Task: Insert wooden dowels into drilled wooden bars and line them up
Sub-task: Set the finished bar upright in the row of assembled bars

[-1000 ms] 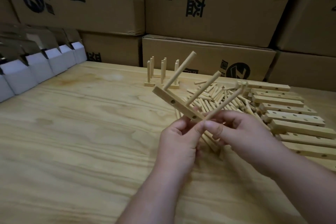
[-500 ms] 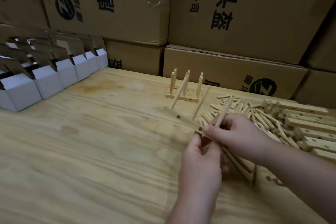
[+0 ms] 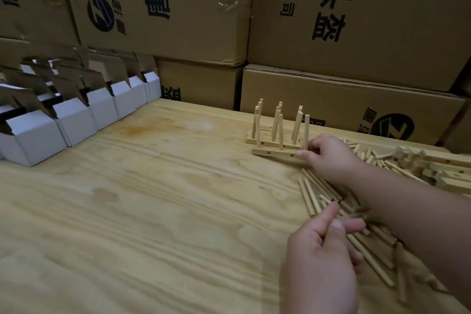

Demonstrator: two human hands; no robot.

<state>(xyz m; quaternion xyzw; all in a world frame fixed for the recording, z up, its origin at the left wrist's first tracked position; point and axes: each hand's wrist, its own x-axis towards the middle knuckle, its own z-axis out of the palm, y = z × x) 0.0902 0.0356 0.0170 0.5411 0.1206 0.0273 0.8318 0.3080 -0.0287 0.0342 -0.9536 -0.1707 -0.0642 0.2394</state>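
The right hand (image 3: 328,158) pinches the near end of a drilled bar (image 3: 276,153) carrying three upright dowels (image 3: 281,131), fingers curled at its end and around the nearest dowel. That bar lies on the plywood table (image 3: 153,199), directly in front of the finished bars (image 3: 270,140), touching or almost touching them. The left hand (image 3: 323,250) hovers nearer the camera than the bar, over the loose dowel pile (image 3: 356,224), thumb and forefinger close together; whether they hold a dowel I cannot tell. To the right of the bar, empty drilled bars (image 3: 448,160) lie heaped behind the right forearm. Far to its left stands a row of white cartons (image 3: 76,120). Brown shipping boxes (image 3: 344,99) wall off the table just behind the finished bars.
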